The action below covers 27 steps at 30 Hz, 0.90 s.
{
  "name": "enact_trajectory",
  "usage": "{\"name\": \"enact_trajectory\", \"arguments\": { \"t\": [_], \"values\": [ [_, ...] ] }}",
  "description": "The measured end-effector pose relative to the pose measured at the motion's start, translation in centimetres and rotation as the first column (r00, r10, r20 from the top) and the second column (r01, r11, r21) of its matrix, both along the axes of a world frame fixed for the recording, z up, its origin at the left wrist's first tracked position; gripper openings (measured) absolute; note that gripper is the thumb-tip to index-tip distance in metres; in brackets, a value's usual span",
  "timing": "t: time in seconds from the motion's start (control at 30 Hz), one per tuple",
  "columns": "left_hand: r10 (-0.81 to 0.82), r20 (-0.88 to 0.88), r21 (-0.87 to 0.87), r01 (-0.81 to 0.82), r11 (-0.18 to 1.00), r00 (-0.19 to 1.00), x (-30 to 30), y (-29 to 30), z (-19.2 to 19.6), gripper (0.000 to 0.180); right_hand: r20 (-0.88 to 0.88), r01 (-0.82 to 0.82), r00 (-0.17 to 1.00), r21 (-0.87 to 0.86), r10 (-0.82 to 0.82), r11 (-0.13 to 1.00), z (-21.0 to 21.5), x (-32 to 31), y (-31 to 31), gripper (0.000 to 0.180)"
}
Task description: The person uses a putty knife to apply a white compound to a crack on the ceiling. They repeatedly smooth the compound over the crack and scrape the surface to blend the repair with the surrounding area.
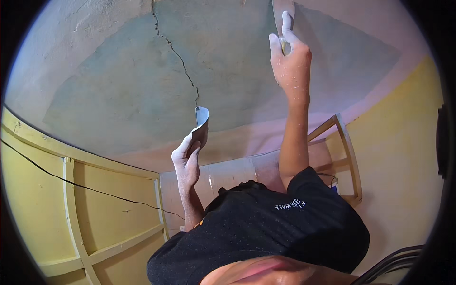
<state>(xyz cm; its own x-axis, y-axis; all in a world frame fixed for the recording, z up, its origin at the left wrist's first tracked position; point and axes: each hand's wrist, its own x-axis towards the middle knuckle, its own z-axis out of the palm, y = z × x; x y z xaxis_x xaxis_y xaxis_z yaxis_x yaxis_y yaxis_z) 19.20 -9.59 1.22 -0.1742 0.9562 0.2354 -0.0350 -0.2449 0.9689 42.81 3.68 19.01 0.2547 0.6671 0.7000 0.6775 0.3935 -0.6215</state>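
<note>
Overhead is a cracked ceiling (128,71), pale at its edges with a large grey-green patch. A dark jagged crack (179,58) runs across the patch. My left hand (186,159), white with powder, is closed round a thin, bent grey sheet (202,124) below the crack's near end. What the sheet is made of, I cannot make out. Higher and to the right, my right hand (293,59) grips a putty knife (280,19), with one powdery finger laid along its flat blade. The blade's tip runs out of view at the top, and most of its handle is hidden in my hand.
A yellow panelled wall (35,190) with battens stands on the left, crossed by a black cable (99,191). To the right, an open wooden frame (349,152) juts out beside another yellow wall (403,142). Black cables (394,261) lie at the lower right.
</note>
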Motion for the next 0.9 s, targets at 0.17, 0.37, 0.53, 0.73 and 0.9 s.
{"name": "enact_trajectory", "arguments": {
  "t": [0.17, 0.37, 0.53, 0.73, 0.9],
  "values": [
    [-0.033, 0.002, 0.008, 0.033, 0.999, 0.999, -0.6, -0.1, -0.7, 0.044, 0.065, 0.012, 0.998, 0.103, -0.019, 0.995, -1.4, -1.3, -1.2, 0.036],
    [-0.034, -0.063, 0.029, 0.035, 0.999, 0.997, 0.0, 0.6, -0.6, 0.043, 0.034, -0.020, 0.999, -0.017, 0.021, 1.000, -0.5, -1.7, -1.8, 0.033],
    [0.141, -0.100, 0.173, -0.122, 0.977, 0.985, 3.1, 1.7, 0.0, 0.040, -0.023, -0.343, 0.932, -0.368, 0.361, 0.864, -4.8, 2.4, -6.7, 0.052],
    [0.370, -0.151, 0.654, -0.188, 0.733, 0.917, 6.4, 8.8, 10.0, 0.060, -0.159, -0.421, 0.881, -0.692, 0.446, 0.586, -12.1, 8.3, -8.2, 0.045],
    [0.714, -0.273, 0.873, -0.146, 0.466, 0.644, 10.0, 16.1, 16.8, 0.060, -0.222, -0.505, 0.795, -0.759, 0.565, 0.411, -17.6, 10.6, -10.1, 0.051]
  ]
}}
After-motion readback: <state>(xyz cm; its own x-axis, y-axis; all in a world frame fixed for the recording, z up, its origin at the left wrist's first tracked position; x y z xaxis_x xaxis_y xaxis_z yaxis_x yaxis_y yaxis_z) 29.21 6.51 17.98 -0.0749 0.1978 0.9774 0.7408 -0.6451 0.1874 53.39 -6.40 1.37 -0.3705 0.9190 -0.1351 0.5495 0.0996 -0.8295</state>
